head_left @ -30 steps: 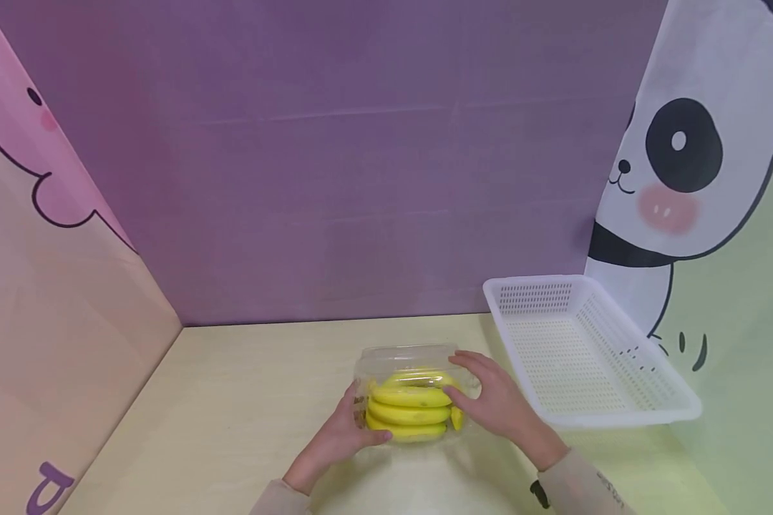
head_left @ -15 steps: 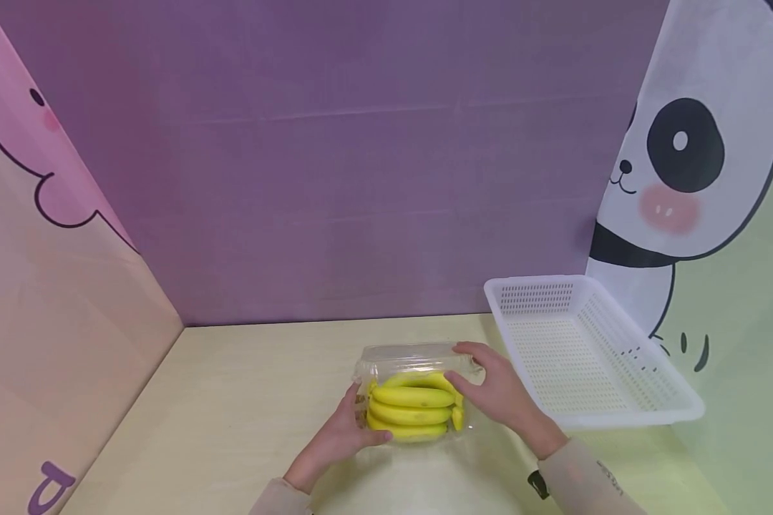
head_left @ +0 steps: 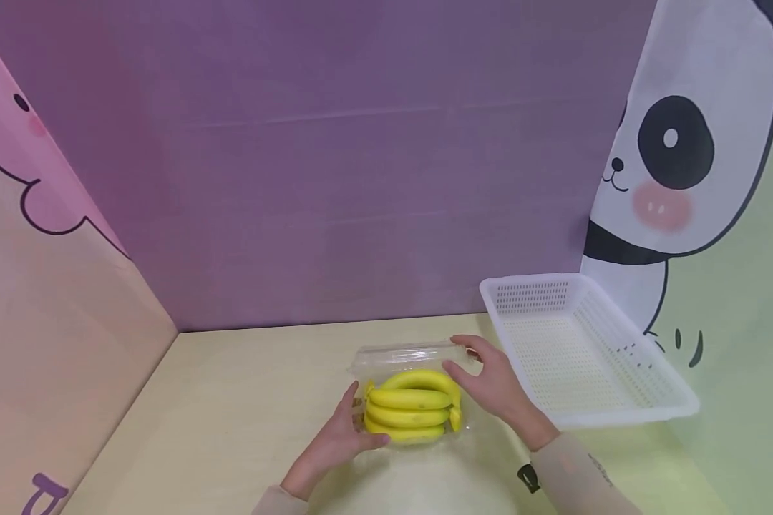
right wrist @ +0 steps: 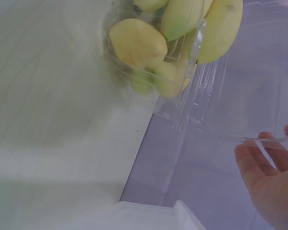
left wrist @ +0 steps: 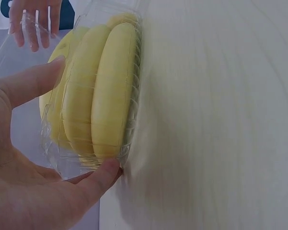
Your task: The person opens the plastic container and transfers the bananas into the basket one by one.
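Observation:
A clear plastic clamshell box (left wrist: 57,160) holding several yellow bananas (head_left: 407,415) sits on the table in front of me. Its transparent lid (head_left: 399,355) is raised and tilts back on the far side. My left hand (head_left: 341,435) grips the box's left end, with the thumb near the front corner; the left wrist view shows thumb and fingers spread around that end. At the lid's right edge, my right hand (head_left: 497,386) pinches the rim. In the right wrist view, the fingers of the right hand (right wrist: 273,182) curl under the lid's edge, away from the bananas.
A white perforated plastic basket (head_left: 618,418) stands to the right, close beyond my right hand. A purple backdrop (head_left: 309,179) rises behind the light wooden table (head_left: 232,400), with printed panels on both sides.
My right hand has moved slightly up and back, swinging the lid away from the bananas, which show more openly. The left hand keeps its grip on the box. The head view has shifted slightly.

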### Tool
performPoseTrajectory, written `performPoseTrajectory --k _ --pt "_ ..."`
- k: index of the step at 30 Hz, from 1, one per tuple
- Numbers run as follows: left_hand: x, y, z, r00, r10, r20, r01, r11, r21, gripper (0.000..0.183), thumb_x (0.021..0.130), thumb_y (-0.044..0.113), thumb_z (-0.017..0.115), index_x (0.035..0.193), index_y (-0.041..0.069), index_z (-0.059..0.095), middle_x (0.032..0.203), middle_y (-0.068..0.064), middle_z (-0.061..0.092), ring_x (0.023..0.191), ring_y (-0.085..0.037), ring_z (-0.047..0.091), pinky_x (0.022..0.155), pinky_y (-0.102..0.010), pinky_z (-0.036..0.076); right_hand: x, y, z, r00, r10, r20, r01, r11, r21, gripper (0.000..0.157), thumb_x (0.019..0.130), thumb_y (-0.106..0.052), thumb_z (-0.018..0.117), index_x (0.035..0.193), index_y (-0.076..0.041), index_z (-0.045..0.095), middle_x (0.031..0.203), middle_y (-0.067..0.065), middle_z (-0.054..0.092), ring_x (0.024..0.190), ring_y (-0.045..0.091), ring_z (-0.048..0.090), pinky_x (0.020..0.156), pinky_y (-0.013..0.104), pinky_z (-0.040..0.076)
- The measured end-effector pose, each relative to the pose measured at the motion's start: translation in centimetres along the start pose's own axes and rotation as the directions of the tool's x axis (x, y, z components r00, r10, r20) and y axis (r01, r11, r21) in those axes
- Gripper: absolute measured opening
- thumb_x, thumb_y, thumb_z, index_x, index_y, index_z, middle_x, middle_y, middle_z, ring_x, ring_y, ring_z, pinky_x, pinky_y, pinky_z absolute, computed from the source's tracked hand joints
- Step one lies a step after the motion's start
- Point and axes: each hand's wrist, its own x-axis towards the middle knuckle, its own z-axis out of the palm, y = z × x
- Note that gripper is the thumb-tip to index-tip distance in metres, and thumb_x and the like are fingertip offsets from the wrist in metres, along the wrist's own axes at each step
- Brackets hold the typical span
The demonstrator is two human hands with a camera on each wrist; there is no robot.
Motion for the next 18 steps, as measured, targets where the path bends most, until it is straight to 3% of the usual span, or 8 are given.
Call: performPoseTrajectory --k 18 --pt "-0.14 0.12 -0.06 1.000 -0.010 0.008 0.010 1.000 -0.003 0.118 0.080 0.016 0.087 0.160 -0.003 0.003 0.154 -0.039 0.028 0.135 -0.052 0.042 0.108 -0.065 0.037 0.84 0.35 0.02 0.992 0.126 -0.020 -0.120 0.975 0.185 0.045 0.094 -0.016 0.074 0.134 0.002 0.061 0.136 0.017 0.062 0.126 0.036 0.054 0.106 0.056 0.044"
